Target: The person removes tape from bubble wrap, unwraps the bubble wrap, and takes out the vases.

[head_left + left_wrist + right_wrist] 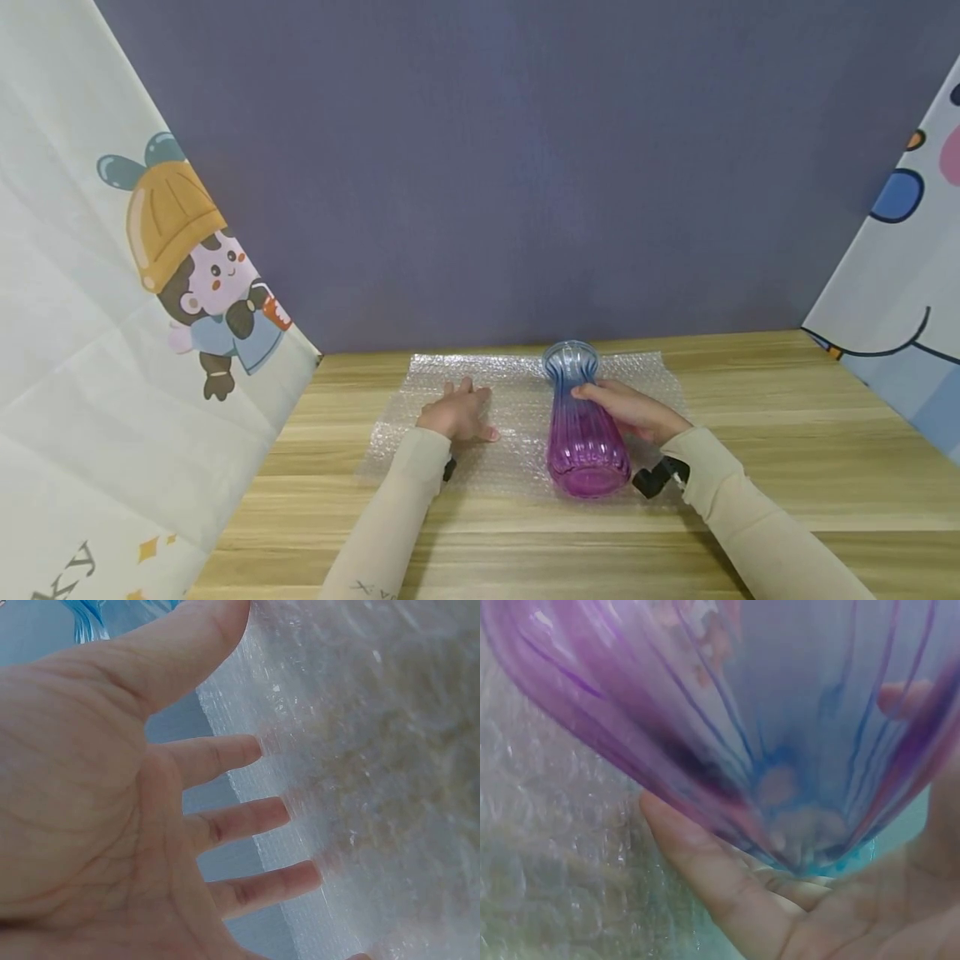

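A ribbed glass vase [587, 433], blue at its flared rim and purple toward the base, is tilted over a sheet of bubble wrap [517, 400] with its mouth away from me. My right hand [630, 408] grips it round the narrower upper part, thumb on the near side; the right wrist view shows fingers curled about the glass [705, 712]. My left hand [459, 414] rests on the left part of the wrap, fingers spread. In the left wrist view, its fingertips [274, 814] touch the wrap [405, 787]. Whether the vase's base touches the wrap I cannot tell.
Under the wrap lies a wood-grain table [780, 433]. A dark grey-blue panel [525, 167] stands along the back edge. White cloths with cartoon prints hang at the left [67, 292] and right [930, 275].
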Tool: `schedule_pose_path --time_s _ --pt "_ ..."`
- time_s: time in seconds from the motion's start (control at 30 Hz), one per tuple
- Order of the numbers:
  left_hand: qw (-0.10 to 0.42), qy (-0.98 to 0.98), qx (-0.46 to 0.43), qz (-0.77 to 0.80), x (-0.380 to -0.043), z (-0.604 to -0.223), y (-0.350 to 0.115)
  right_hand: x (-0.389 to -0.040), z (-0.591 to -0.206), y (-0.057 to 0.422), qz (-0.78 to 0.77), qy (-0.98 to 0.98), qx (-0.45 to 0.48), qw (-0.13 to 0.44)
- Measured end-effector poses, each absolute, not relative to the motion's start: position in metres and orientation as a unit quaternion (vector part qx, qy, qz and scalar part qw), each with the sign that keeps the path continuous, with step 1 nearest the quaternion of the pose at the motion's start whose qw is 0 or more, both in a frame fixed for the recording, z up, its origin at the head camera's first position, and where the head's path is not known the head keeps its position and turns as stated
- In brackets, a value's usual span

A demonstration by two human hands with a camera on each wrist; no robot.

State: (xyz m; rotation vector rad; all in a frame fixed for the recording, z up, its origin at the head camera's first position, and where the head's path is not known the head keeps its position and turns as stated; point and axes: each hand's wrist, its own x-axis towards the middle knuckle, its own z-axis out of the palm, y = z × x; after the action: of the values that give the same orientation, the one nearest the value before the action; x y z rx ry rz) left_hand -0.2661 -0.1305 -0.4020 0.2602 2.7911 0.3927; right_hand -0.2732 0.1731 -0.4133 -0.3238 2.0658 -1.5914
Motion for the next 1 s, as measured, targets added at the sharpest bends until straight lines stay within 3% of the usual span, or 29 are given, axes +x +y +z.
schedule_pose_path --time_s 1.0 --pt "0.153 0.974 0.089 0.142 -0.265 -0.402 -0.131 -0.27 -0.403 0.176 -0.596 0.757 -0.126 0.236"
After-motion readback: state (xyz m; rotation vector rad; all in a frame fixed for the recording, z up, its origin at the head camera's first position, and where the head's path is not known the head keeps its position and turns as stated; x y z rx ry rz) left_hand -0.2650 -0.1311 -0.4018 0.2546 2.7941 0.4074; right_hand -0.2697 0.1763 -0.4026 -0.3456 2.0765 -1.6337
